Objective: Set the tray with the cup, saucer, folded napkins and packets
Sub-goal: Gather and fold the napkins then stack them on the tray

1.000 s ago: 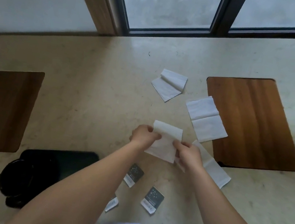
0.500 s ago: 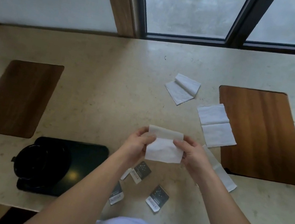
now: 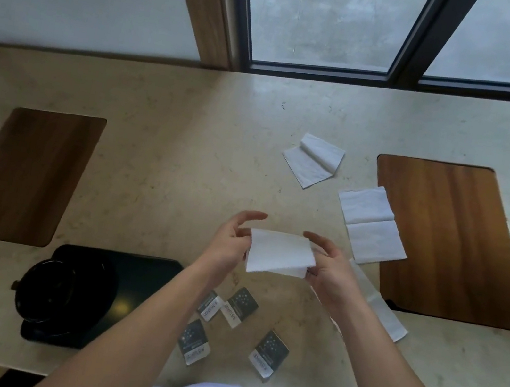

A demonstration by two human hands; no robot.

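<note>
A folded white napkin (image 3: 279, 253) hangs above the counter between my left hand (image 3: 232, 242) and my right hand (image 3: 329, 266), each pinching one side edge. A black tray (image 3: 145, 276) lies at the near left and carries a black cup (image 3: 45, 290) on a black saucer (image 3: 94, 298). Several dark packets lie near the front edge, one of them (image 3: 269, 354) below my right forearm. Three more white napkins lie on the counter: one (image 3: 314, 161) partly folded farther back, one (image 3: 371, 228) opened flat, one (image 3: 377, 303) partly hidden under my right forearm.
Two wooden mats rest on the beige stone counter (image 3: 170, 145), one at the left (image 3: 24, 175) and one at the right (image 3: 451, 239). A dark-framed window (image 3: 401, 76) runs along the counter's back edge. The front edge is close to my body.
The held napkin has gone from a tilted, half-open piece to a level folded rectangle held by both side edges. My fingers have spread. The camera has tilted, showing more of the tray.
</note>
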